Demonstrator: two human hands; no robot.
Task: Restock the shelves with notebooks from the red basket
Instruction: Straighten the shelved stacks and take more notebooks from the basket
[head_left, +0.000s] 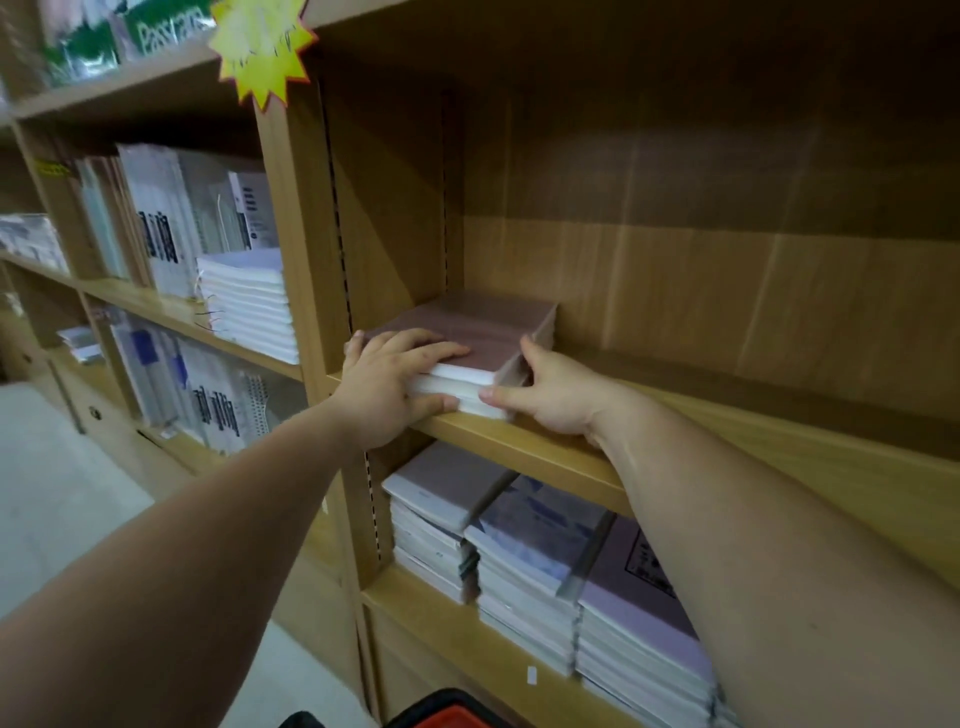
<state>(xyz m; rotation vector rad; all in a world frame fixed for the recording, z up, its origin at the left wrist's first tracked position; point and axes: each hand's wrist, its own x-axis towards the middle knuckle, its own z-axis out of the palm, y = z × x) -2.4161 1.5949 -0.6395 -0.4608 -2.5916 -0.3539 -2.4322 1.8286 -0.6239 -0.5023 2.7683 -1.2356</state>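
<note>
Shelf (519, 444) — left hand (384, 395), right hand (550, 400) clasp notebooks (483, 322).

Mauve-covered notebooks (467, 332) with white page edges, light wood-grain shelf (519, 441), red basket (447, 712), yellow starburst tag (262, 47) edged red
</note>
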